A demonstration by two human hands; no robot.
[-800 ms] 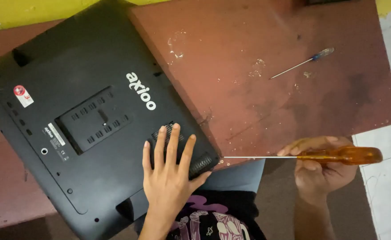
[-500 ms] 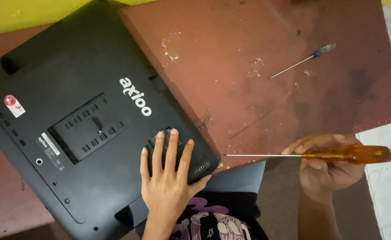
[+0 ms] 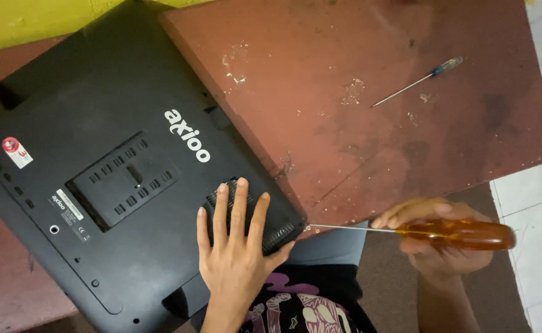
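Head view: the black monitor back (image 3: 117,185), lying on the red table (image 3: 376,111), is pressed flat by the spread left hand (image 3: 237,259), while the amber screwdriver (image 3: 431,233), gripped by the right hand (image 3: 440,246), has been brought closer to its near right corner.

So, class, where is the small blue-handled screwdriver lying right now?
In the head view, the small screwdriver lies alone on the red table at upper right, beyond the right hand and apart from the black monitor.
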